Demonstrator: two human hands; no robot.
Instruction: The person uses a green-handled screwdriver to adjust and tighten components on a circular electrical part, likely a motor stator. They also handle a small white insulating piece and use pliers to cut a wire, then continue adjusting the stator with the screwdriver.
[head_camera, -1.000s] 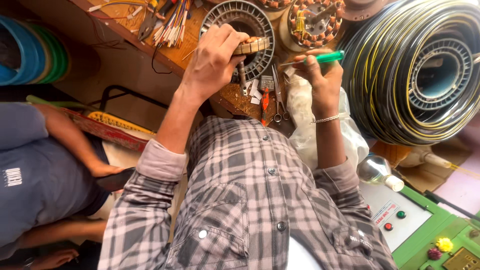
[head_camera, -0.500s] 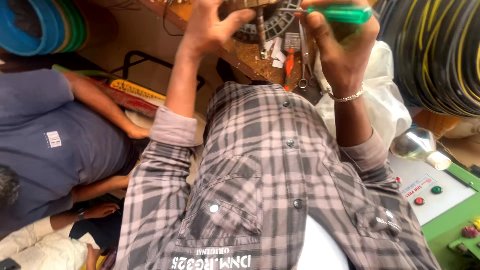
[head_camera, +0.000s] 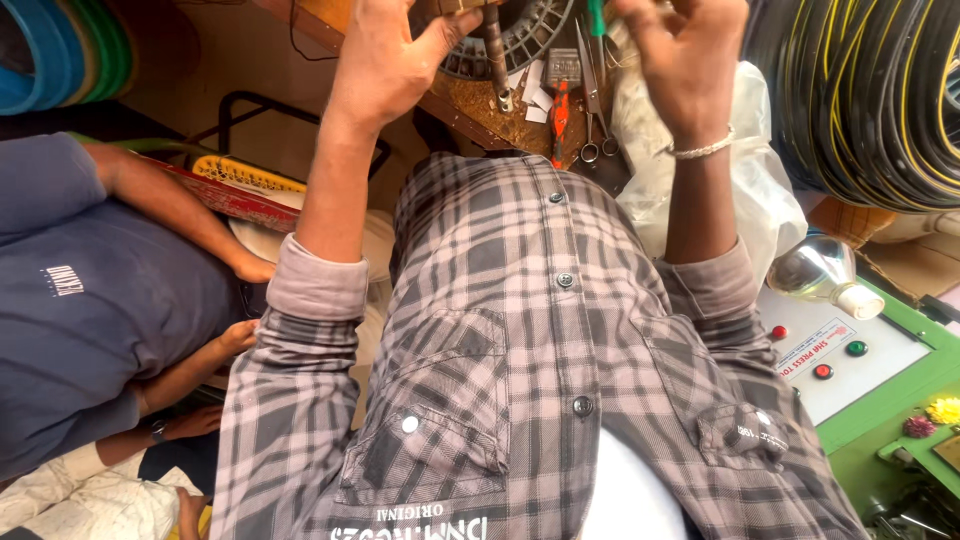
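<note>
Green shows first: the handle of a slim tool (head_camera: 596, 15) sits in my right hand (head_camera: 685, 70), fingers curled together around it at the top edge of view; the tip is cut off by the frame, so I cannot tell what it touches. My left hand (head_camera: 385, 65) is raised beside it, thumb spread from the fingers, its fingertips cropped by the frame; whether it grips anything I cannot tell. Between the two hands lies the round, slotted metal stator core (head_camera: 520, 40) on the wooden bench (head_camera: 480, 105), only its lower arc visible, with a dark metal rod (head_camera: 497, 55) standing just in front of it. Near the core on the bench: an orange-handled plier (head_camera: 558, 120), a pair of scissors (head_camera: 592, 100), and scraps of white paper (head_camera: 530, 95). A clear plastic bag (head_camera: 750, 170) hangs under my right forearm, touching my wrist, where a thin metal bracelet (head_camera: 700, 150) sits. Coils of black-and-yellow wire (head_camera: 860, 90) fill the upper right. Lower right: a green machine panel (head_camera: 900, 370) with red and green buttons, and a shiny funnel-shaped lamp (head_camera: 815, 270) resting on it. Another person in a blue shirt (head_camera: 90, 330) sits at my left, well apart from my hands.
</note>
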